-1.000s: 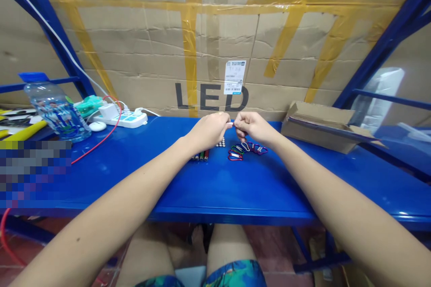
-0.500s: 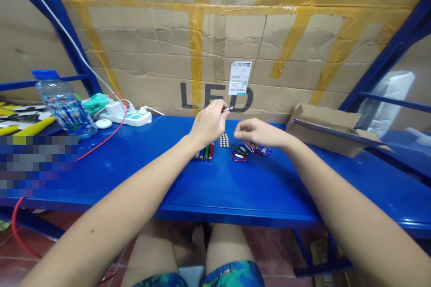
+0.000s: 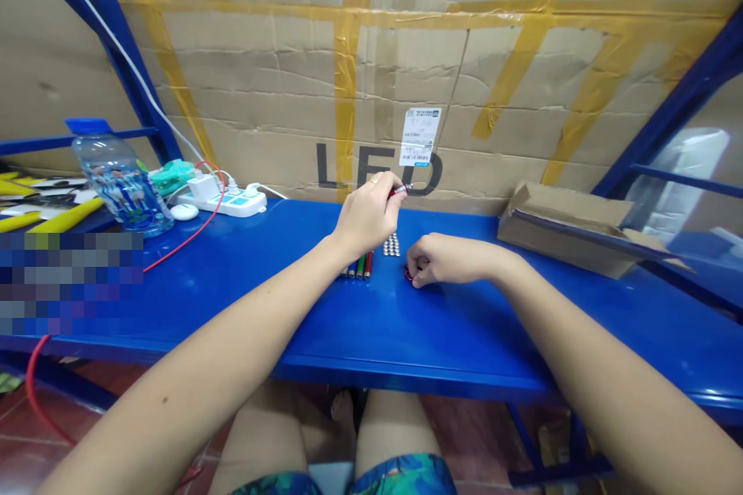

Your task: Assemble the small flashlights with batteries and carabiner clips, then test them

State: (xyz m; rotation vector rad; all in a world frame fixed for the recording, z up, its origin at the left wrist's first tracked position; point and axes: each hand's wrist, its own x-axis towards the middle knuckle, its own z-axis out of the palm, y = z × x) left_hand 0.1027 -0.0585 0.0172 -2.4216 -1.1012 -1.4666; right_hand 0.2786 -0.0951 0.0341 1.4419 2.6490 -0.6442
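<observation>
My left hand [image 3: 368,213] is closed around a slim red metal tube [image 3: 399,191], like a small pen light, its tip pointing right above the table. Lower and to the right, my right hand [image 3: 441,257] pinches a red carabiner [image 3: 408,274] at the tabletop; the other coloured carabiners are hidden behind this hand. Between the hands lie small silver button cells [image 3: 391,246] in neat rows. Under my left wrist, several coloured metal tubes [image 3: 361,267] lie side by side, partly covered by the forearm.
On the blue table [image 3: 464,340] an opened cardboard box [image 3: 563,228] stands at the right. A plastic bottle [image 3: 119,186], a white power strip [image 3: 235,203] and a red cable [image 3: 194,236] are at the left. A large taped carton [image 3: 279,93] rises behind.
My right hand has moved down and slightly left onto the red carabiner, its fingers closing there. My left hand still holds the red tube. The view has shifted slightly.
</observation>
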